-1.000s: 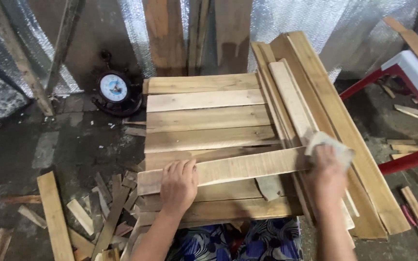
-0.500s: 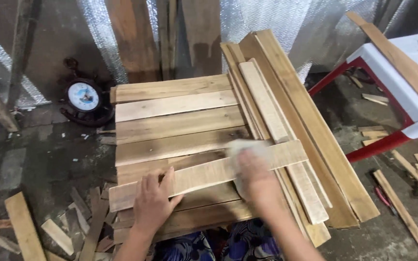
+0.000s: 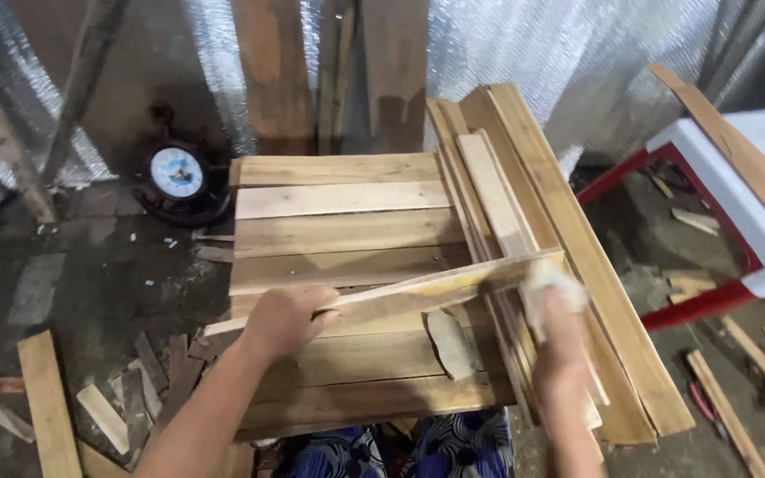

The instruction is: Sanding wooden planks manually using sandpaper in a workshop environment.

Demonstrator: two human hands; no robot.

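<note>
Wooden slat [image 3: 400,298] lay tipped on edge across the slatted bench top [image 3: 338,230], its left end hidden under the left hand [image 3: 283,319], whose fingers curled around it. The right hand [image 3: 561,332] pressed a pale cloth [image 3: 544,281] against the slat's right end; its fingers were hidden.

Pale wood against silver and grey

The slat [image 3: 400,296] is light tan with a yellowish edge; the cloth [image 3: 546,283] is off-white. The bench [image 3: 338,230] boards run from pale cream to honey brown, one with a dark brown patch. The leaning planks [image 3: 568,239] are golden tan. The wall sheeting [image 3: 533,53] is shiny silver, the floor [image 3: 90,265] dark grey. The clock [image 3: 176,173] has a white-and-blue face in a dark frame. The stool [image 3: 737,204] is white with red legs. The garment [image 3: 453,447] is blue, black and white in a floral pattern.
</note>
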